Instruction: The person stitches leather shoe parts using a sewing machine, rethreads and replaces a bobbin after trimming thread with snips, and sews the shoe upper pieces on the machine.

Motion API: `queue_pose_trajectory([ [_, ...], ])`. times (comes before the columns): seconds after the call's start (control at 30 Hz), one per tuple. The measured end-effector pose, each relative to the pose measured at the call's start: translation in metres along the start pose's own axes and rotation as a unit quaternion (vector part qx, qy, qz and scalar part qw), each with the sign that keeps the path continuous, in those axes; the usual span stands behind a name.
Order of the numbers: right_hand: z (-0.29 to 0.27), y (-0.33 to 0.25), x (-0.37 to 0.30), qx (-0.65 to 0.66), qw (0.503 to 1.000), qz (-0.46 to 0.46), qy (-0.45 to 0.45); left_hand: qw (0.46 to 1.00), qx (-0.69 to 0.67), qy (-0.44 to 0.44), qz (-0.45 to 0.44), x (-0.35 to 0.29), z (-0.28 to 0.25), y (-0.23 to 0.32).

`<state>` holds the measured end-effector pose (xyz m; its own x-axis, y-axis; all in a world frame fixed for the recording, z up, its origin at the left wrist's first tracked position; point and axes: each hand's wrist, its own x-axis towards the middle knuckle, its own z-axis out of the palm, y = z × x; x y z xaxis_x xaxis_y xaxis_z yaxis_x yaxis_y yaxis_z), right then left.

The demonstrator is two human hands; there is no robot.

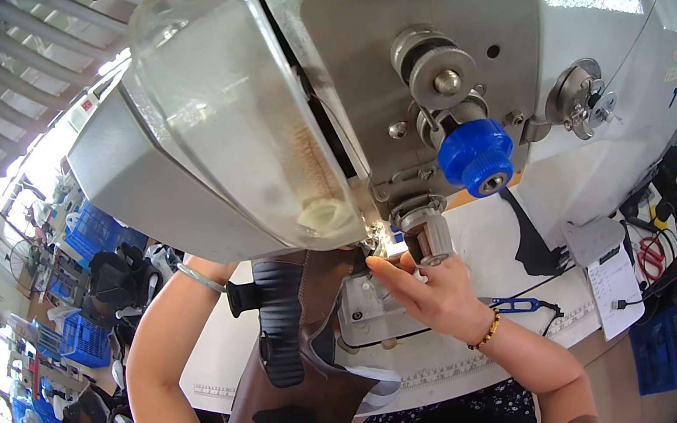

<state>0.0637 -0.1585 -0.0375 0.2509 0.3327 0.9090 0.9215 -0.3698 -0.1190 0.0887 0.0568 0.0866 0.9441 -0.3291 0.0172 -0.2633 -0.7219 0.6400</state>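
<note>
Brown leather boot upper [297, 373] hangs below the sewing machine [432, 67], at the needle area. Right hand [432, 290]: fingers pinched narrow at the presser foot [426, 236], touching the upper's top edge. Left hand hidden behind the upper; finger state cannot be told. White bench [520, 240] lies behind

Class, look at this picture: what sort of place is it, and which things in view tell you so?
Most likely a shoe or leather-goods sewing workshop. A large industrial sewing machine fills the view, a brown leather boot upper hangs under its needle, and blue crates stand beside more workstations on the left.
</note>
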Motion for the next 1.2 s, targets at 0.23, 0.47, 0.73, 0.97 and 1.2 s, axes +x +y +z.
queue_pose_trajectory([
  [0.23,-0.001,-0.001,-0.001,-0.008,1.000,0.005,-0.020,1.000,-0.016,0.020,0.008,-0.006,-0.004,0.006],
  [0.47,0.002,-0.001,0.003,-0.007,1.000,0.021,0.006,0.999,-0.039,0.022,-0.006,-0.010,0.001,0.001],
  [0.73,-0.002,-0.023,0.003,0.163,0.971,0.172,-0.034,0.954,-0.206,-0.096,-0.195,-0.024,0.013,0.016],
  [0.97,-0.035,-0.037,0.013,0.341,0.818,0.353,-0.300,0.889,-0.414,-0.091,-0.175,-0.044,0.047,0.002],
  [1.2,-0.066,-0.061,-0.008,0.202,0.915,0.255,-0.240,0.889,-0.419,-0.052,-0.180,-0.050,0.048,0.014],
])
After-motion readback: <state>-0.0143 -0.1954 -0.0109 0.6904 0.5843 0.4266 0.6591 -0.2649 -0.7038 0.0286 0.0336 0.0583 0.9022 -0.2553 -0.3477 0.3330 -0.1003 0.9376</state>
